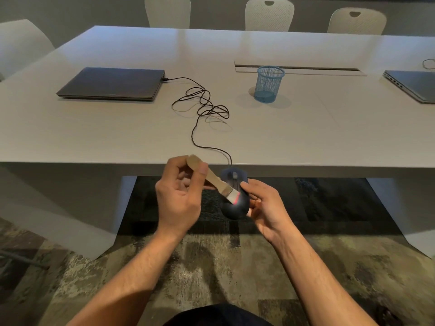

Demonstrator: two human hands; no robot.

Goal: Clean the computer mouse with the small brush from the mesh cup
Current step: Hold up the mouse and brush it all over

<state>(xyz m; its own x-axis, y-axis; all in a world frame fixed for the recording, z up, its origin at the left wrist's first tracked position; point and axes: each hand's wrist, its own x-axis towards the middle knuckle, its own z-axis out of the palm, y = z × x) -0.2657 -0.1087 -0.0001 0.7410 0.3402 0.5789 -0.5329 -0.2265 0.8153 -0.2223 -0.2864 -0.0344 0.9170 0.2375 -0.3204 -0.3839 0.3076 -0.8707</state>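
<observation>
Holding the dark oval computer mouse [235, 203] just off the table's [117, 137] near edge, the right hand [266, 205] cups it, cable end pointing away toward the table. The left hand [181, 194] grips the small wooden-handled brush [216, 181], handle slanting up-left, pale bristles down-right on the mouse. A blue mesh cup [269, 84] stands upright toward the far edge.

Probably office meeting room: long table [117, 128], chairs [269, 16].

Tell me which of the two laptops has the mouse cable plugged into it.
The dark closed laptop on the left; the mouse cable enters its right edge. The grey laptop at far right doesn't.
</observation>
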